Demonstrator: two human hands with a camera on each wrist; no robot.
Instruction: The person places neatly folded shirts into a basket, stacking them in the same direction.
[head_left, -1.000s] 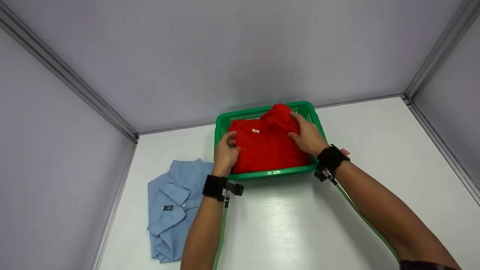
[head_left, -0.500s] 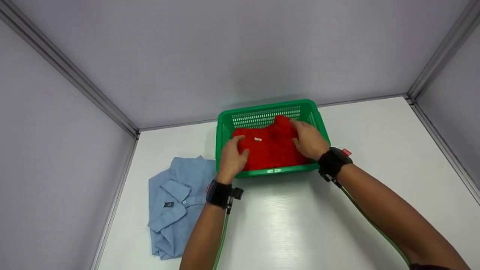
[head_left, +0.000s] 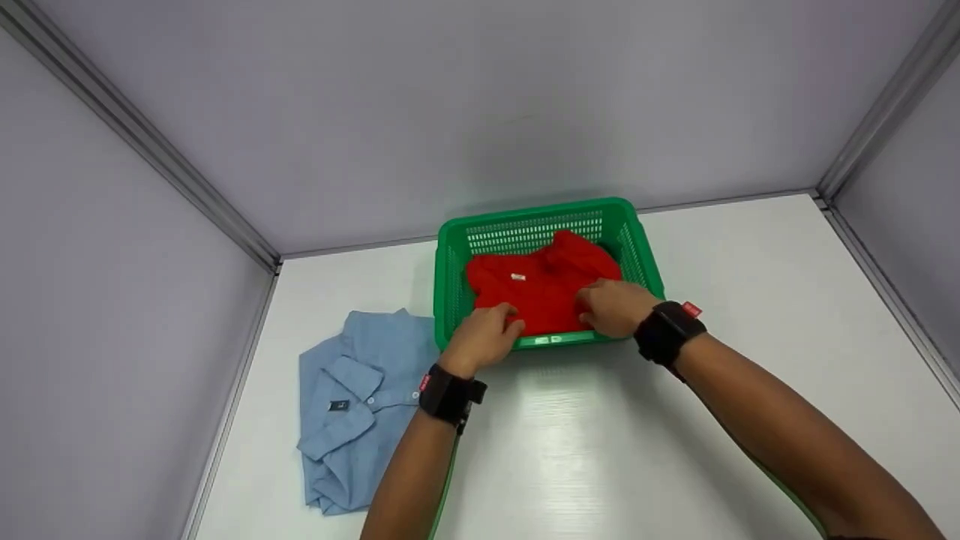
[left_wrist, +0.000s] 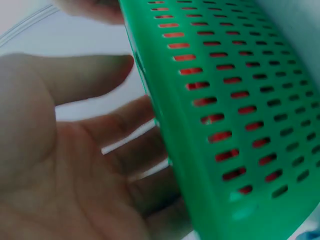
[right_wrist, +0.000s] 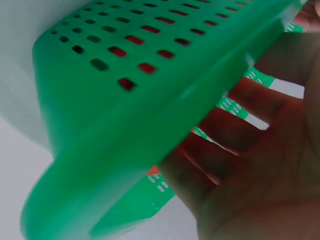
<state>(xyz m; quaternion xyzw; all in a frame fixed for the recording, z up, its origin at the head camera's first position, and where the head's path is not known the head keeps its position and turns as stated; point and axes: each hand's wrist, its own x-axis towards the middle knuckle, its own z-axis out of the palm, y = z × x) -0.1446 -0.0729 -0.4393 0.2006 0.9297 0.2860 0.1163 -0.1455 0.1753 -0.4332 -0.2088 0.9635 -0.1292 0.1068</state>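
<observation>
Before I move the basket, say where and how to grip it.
Grip the basket by its rim at both short ends, one hand from each side; that should suit, since the solid rim tops slotted walls and the red shirt leaves those ends bare.

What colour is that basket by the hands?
Green. The head view shows the basket best.

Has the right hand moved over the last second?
Yes. The right hand has come back toward the person, closer to the near rim of the basket, which looks unmoved.
</observation>
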